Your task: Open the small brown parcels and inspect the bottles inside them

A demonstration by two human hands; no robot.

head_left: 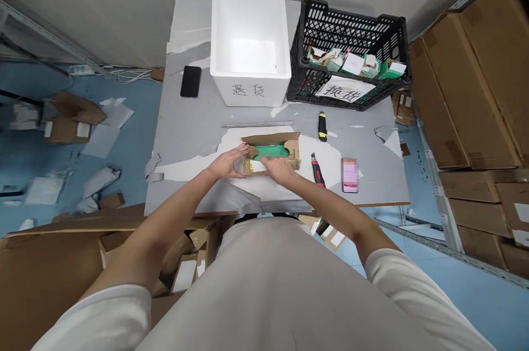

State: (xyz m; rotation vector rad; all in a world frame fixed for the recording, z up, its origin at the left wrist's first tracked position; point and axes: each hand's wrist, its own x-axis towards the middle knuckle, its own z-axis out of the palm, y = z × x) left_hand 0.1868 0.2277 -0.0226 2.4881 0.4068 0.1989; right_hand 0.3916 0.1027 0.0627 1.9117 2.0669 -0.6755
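Observation:
A small brown cardboard box lies on the table's white patch in front of me, its lid raised at the back. Inside it rests a green item. My left hand grips the box's left end, thumb and fingers around the corner. At the front edge is my right hand, its fingers bent over the front flap near a white label. Right of the box lie a red and black cutter and a yellow and black cutter.
A white foam box and a black crate holding several small boxes stand at the table's back. A black phone lies left, a lit phone right. A large open carton is below left.

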